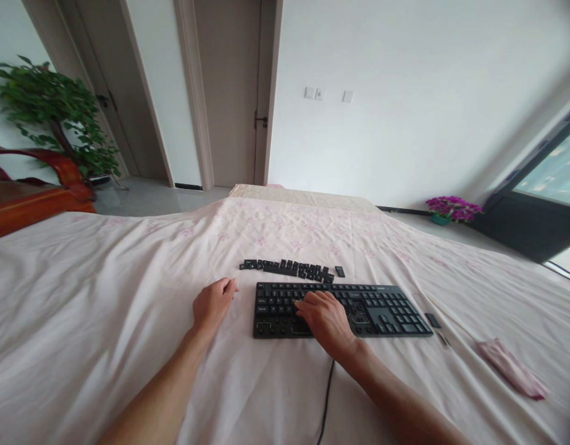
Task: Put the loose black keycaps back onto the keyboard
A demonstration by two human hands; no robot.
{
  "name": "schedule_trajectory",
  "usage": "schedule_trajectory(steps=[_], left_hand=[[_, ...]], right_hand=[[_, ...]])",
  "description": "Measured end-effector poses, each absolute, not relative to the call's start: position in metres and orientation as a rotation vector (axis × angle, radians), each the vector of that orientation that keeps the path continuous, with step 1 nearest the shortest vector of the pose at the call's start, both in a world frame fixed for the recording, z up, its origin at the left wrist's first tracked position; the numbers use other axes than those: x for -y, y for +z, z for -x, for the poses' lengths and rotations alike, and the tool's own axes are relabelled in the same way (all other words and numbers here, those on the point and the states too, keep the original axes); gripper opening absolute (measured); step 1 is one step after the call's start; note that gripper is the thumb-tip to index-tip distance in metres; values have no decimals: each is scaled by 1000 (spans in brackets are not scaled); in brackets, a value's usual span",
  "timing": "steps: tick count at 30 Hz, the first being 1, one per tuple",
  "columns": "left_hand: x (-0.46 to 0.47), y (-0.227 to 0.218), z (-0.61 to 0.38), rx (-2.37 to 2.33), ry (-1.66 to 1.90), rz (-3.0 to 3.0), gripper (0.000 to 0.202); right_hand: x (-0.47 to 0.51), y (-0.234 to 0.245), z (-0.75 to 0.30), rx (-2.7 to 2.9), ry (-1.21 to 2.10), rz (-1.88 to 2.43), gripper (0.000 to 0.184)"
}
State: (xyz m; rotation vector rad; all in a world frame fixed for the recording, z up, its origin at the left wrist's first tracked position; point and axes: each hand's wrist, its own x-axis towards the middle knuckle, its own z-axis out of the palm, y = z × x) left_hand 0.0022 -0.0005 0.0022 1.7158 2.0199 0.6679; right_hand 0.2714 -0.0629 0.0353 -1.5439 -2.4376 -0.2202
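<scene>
A black keyboard (386, 315) lies on the cloth with keycaps fitted in its upper rows and bare key sockets along its lower left part. My right hand (324, 315) is over the middle of the keyboard, fingers curled together and thumb out to the left. Whatever its fingertips hold or touch is hidden beneath the hand. To the left of the keyboard, my left hand (215, 301) rests on the cloth, its fingers curled in; whether anything is inside them does not show. Loose black keycaps (285, 268) lie in a rough band just beyond the keyboard's far edge.
A pale floral cloth (210, 383) covers the surface. Right of the keyboard are a small black piece (433, 320), a thin tweezer-like item (444, 339) and a pink folded cloth (511, 368). A black cable (328, 395) runs toward me. A wooden chair (39, 191) stands left.
</scene>
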Motion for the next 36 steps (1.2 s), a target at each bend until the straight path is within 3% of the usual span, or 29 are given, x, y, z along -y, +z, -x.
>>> schedule_trajectory(steps=[7, 12, 18, 27, 36], left_hand=[[0, 1, -2, -2030, 672, -1731, 40], [0, 0, -2, -2024, 668, -1734, 40], [0, 0, -3, -2024, 672, -1731, 40], [1, 3, -3, -2031, 655, -1731, 40], [0, 3, -4, -2037, 673, -1716, 39]], right_hand=[[67, 28, -265, 2547, -403, 1523, 9], [77, 29, -259, 2628, -585, 1505, 24], [81, 40, -258, 2755, -654, 1444, 22], [65, 43, -265, 2562, -186, 1644, 15], [63, 34, -269, 2409, -109, 1618, 15]])
